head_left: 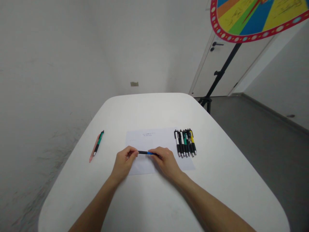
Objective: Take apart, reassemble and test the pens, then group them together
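A black and blue pen (144,152) lies level between my two hands, over a sheet of white paper (142,167) with a few lines of writing near its top. My left hand (125,161) pinches the black end. At the blue part and the other end, my right hand (166,160) has its fingers closed around the pen, hiding its tip. Just right of my right hand, several click pens (185,143) with white, green, yellow and black barrels lie side by side, partly on the paper.
On the left of the white table (149,109) lie a green and black pen (98,142) and a pink stick-like item (93,150) beside it. Behind the table, a colourful wheel (256,19) stands on a black tripod (223,69) before a door.
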The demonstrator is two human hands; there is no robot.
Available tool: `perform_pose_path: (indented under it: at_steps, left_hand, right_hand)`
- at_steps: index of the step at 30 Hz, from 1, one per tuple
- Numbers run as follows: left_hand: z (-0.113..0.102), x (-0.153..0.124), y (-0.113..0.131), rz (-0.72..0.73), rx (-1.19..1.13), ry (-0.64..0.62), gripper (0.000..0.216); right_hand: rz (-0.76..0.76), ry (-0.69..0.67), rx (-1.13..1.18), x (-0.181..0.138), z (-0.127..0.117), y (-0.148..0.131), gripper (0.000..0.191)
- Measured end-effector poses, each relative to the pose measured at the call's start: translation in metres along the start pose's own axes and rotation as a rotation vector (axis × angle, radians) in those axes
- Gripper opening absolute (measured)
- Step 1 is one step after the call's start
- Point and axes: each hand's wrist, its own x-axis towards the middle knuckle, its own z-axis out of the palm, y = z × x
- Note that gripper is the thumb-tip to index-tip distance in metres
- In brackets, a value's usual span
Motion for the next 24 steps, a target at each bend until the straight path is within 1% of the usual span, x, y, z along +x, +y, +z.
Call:
perform_pose_path:
  at_steps: [3,5,8,11,12,14,16,18,19,20,22,23,24]
  left_hand:
    - [0.002,0.001,-0.003,-0.008,-0.038,0.045,0.022]
    - [0.003,0.002,-0.005,-0.014,-0.063,0.076,0.024]
    - [0.002,0.001,-0.004,-0.014,-0.06,0.085,0.023]
    - [0.002,-0.001,-0.001,0.024,0.004,0.061,0.02]
    - [0.003,-0.002,-0.001,0.044,0.029,0.045,0.018]
    - [0.004,-0.004,0.0,0.086,0.081,-0.004,0.015]
    - [0.005,-0.005,-0.001,0.135,0.131,-0.061,0.012]
    - [0.006,-0.007,-0.003,0.195,0.182,-0.11,0.01]
    - [0.006,-0.007,-0.004,0.23,0.203,-0.126,0.01]
    - [0.006,-0.007,-0.005,0.265,0.221,-0.135,0.01]
    - [0.005,-0.008,-0.006,0.333,0.252,-0.143,0.011]
    - [0.004,-0.008,-0.007,0.364,0.268,-0.145,0.012]
    - [0.004,-0.008,-0.007,0.391,0.287,-0.148,0.012]
  right_hand:
    - [0.102,0.12,0.068,0.0,0.002,0.002,0.012]
    - [0.189,0.21,0.174,0.002,0.003,0.003,0.016]
    - [0.3,0.318,0.398,0.006,0.002,0.005,0.029]
    - [0.404,0.383,0.709,0.01,0.0,0.005,0.045]
    - [0.429,0.39,0.812,0.011,0.0,0.004,0.046]
    - [0.443,0.362,0.975,0.012,-0.001,0.002,0.039]
    - [0.423,0.272,1.081,0.012,-0.001,-0.001,0.034]
    - [0.416,0.172,1.194,0.012,-0.001,-0.005,0.034]
    - [0.423,0.148,1.266,0.012,-0.001,-0.006,0.033]
    - [0.436,0.149,1.346,0.012,-0.002,-0.006,0.031]
    - [0.467,0.197,1.519,0.014,-0.006,-0.007,0.03]
    - [0.487,0.224,1.598,0.015,-0.009,-0.007,0.03]
    - [0.506,0.221,1.669,0.015,-0.012,-0.006,0.034]
